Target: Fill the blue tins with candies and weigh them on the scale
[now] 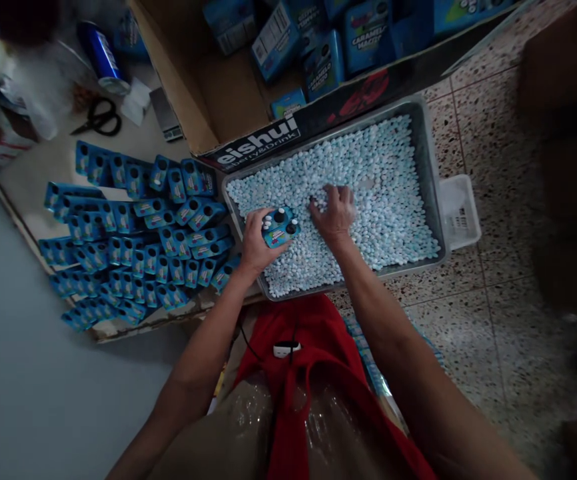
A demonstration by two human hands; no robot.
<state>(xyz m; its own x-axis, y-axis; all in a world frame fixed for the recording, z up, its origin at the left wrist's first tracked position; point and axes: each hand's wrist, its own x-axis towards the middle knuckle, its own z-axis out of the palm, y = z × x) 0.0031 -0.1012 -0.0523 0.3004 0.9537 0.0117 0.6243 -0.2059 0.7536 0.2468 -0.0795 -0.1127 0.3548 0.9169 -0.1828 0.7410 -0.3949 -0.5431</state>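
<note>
The left hand [254, 243] pinches what look like two blue boxes [281, 235] between thumb and fingers, over the left part of the tray [433, 180]. White candies sit loose on the tops of these boxes, near dark round holes. The right hand [338, 212] has its thumb apart from its bent fingers, the tips down among the candies [388, 200]; I cannot tell whether it grips any.

A tilt of the held boxes could roll the loose candies off, and too hard a squeeze might buckle the card, if it is as thin as it looks. A broad sweep by the right hand could push candies over the rim onto the floor [518, 200]. The tray reaches past the counter [33, 167], its support hidden, so leaning on the right end may tip it. Rows of boxes [168, 243] stand close by the left forearm; a stray elbow could topple those nearest the counter's edge.
</note>
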